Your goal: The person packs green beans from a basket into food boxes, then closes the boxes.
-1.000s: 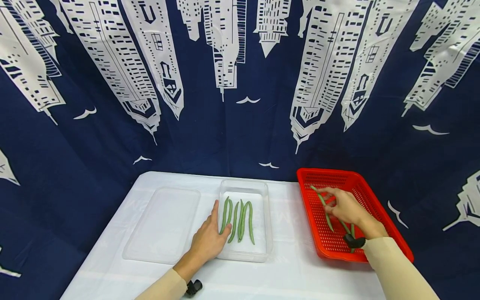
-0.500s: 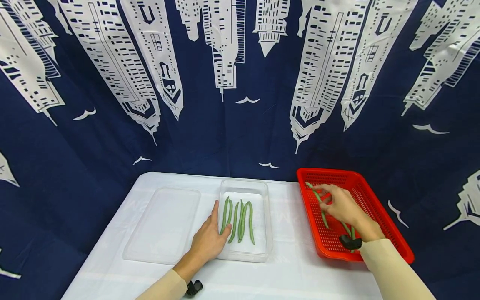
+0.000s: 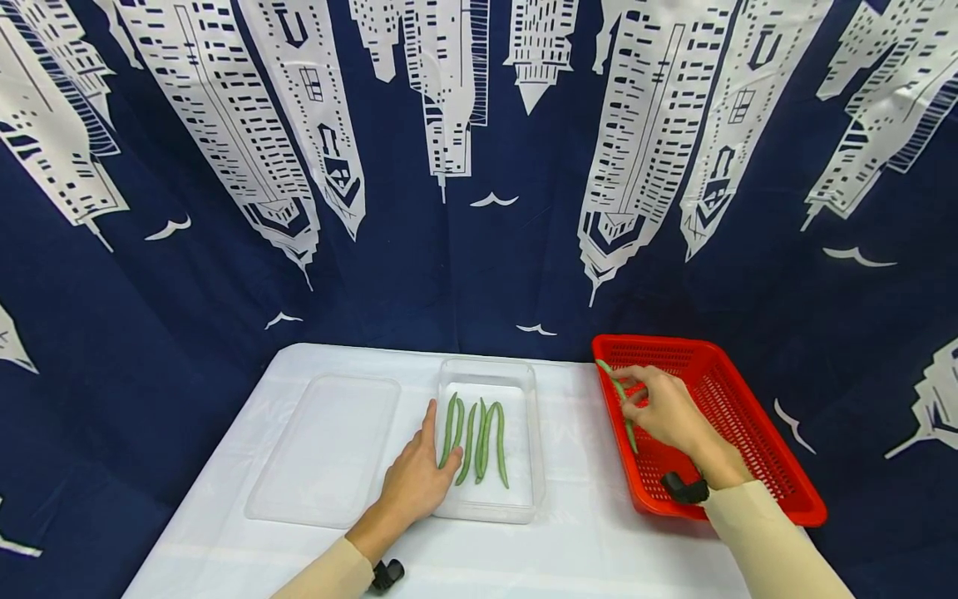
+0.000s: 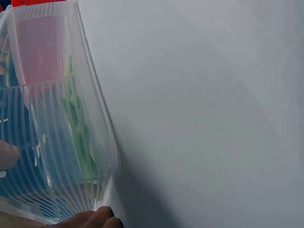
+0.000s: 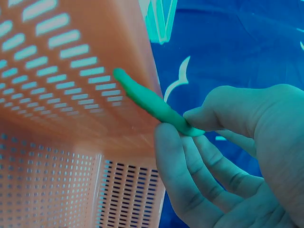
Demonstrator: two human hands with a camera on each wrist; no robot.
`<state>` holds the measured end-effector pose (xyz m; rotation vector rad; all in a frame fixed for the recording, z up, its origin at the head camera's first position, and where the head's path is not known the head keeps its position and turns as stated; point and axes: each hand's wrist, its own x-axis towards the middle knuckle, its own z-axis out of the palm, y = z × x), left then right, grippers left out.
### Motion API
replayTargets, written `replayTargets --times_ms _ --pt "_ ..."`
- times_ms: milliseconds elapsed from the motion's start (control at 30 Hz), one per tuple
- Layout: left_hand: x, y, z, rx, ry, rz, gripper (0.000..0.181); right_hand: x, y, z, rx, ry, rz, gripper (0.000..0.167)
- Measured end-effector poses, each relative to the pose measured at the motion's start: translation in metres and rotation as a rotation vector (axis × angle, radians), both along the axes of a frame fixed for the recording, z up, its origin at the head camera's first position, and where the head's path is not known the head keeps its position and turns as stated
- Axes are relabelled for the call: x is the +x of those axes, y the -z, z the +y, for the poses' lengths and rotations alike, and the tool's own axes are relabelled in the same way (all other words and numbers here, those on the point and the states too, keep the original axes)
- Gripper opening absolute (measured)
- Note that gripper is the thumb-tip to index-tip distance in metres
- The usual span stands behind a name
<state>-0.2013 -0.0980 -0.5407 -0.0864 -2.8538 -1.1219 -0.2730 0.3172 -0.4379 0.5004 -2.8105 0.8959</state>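
Note:
In the head view my right hand (image 3: 662, 408) pinches a green bean (image 3: 619, 395) over the left part of the red basket (image 3: 748, 399). The right wrist view shows this green bean (image 5: 147, 100) between thumb and fingertips, close to the perforated basket wall (image 5: 66, 61). My left hand (image 3: 415, 478) rests at the left side of the clear plastic container (image 3: 516, 503), index finger extended and thumb over its edge. Several green beans (image 3: 469, 445) lie lengthwise inside, side by side. Through the ribbed container wall (image 4: 47, 109), the left wrist view shows them blurred.
A translucent lid (image 3: 325, 449) lies flat on the white table (image 3: 576, 549), left of the container. Behind the table hangs a dark blue cloth (image 3: 449, 283) with white building prints. My right hand and forearm cover part of the basket's inside.
My right hand has moved left and slightly up inside the basket area, carrying the pinched green bean toward the basket's left rim. My left hand, the container and its beans have stayed put.

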Motion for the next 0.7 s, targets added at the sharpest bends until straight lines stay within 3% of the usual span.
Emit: replayTargets --times_ms 400,700 --pt "0.001 0.000 -0.002 -0.012 0.001 0.012 0.095 0.007 -0.004 -0.015 0.051 0.023 0.064 0.047" --pt "0.000 0.001 -0.001 -0.020 0.009 0.019 0.095 0.012 -0.011 -0.034 0.048 -0.012 0.093 0.047"
